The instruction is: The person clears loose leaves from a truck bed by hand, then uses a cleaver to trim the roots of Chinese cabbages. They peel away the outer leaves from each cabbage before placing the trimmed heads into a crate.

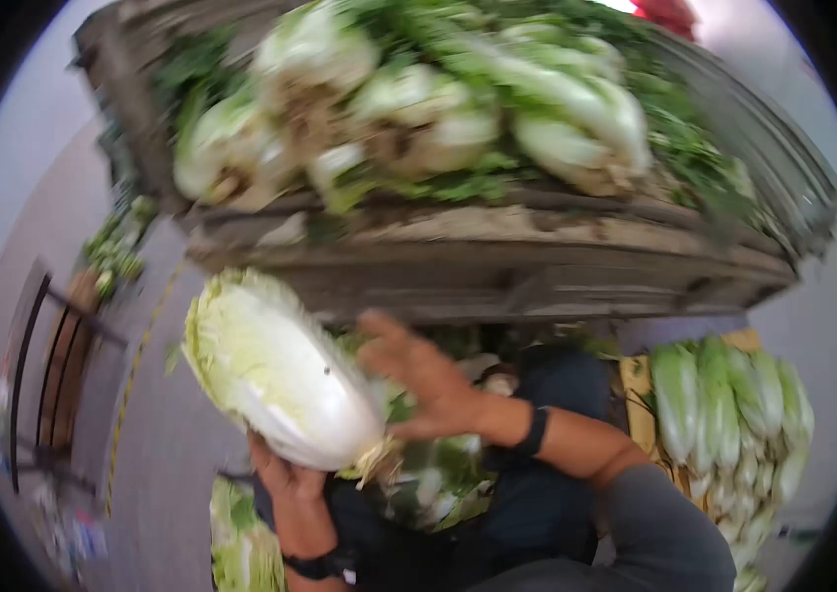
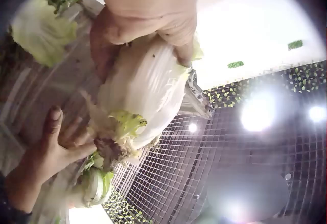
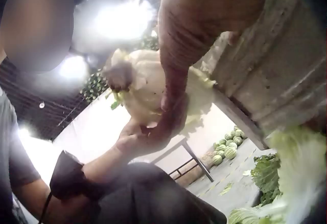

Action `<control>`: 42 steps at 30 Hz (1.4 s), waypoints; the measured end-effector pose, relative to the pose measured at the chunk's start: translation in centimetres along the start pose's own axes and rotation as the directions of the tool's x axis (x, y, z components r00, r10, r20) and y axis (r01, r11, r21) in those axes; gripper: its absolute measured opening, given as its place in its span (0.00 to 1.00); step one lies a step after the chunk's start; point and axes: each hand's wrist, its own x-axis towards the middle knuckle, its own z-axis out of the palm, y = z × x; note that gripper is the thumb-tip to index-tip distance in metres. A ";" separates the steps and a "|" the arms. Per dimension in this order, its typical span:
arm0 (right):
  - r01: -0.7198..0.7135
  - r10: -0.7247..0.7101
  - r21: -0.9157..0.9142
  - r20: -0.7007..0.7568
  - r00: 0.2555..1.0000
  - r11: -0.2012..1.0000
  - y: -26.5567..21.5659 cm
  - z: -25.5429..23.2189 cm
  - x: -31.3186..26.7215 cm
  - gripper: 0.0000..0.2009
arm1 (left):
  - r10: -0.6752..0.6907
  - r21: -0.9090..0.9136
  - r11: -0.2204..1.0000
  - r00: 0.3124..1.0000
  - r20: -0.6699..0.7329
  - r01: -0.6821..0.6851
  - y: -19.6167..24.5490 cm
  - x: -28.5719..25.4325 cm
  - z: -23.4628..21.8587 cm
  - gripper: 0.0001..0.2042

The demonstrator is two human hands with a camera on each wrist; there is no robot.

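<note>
A napa cabbage point(image 1: 280, 370), pale green and white, lies tilted across my left hand point(image 1: 287, 481). The thumb and fingers of that hand point(image 2: 145, 17) spread round its sides in the left wrist view. Its cut root end point(image 2: 115, 147) shows brown, ragged bits and a torn yellow-green leaf. Beside the root end, in the head view, is my right hand point(image 1: 423, 380), fingers extended and slightly blurred, with nothing held. The left wrist view also shows the right thumb raised and the fingers apart, close to the root end.
A worn crate point(image 1: 497, 261) holding several napa cabbages point(image 1: 409, 118) and loose leaves stands ahead. Bundled long white-stemmed greens point(image 1: 724, 405) lie at right. Trimmed leaves point(image 1: 438, 483) lie below the hands. At left are a metal-framed rack point(image 1: 53, 375) and watermelons point(image 3: 227, 147) on the floor.
</note>
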 end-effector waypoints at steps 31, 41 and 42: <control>-0.388 0.631 0.840 0.072 0.773 0.379 -8.0 -10.3 -2.1 0.31 | -0.699 0.872 0.490 0.604 0.382 0.017 -7.3 -1.2 5.8 0.64; -0.283 0.315 0.140 -0.368 0.875 0.949 -4.3 -20.3 1.1 0.18 | -0.313 0.822 0.541 0.865 0.392 -0.177 -10.3 -4.1 6.4 0.43; -0.332 0.276 -0.005 -0.541 0.794 0.943 -3.8 -23.1 1.2 0.11 | -0.261 0.860 0.448 0.885 0.386 -0.243 -9.7 -3.7 6.0 0.43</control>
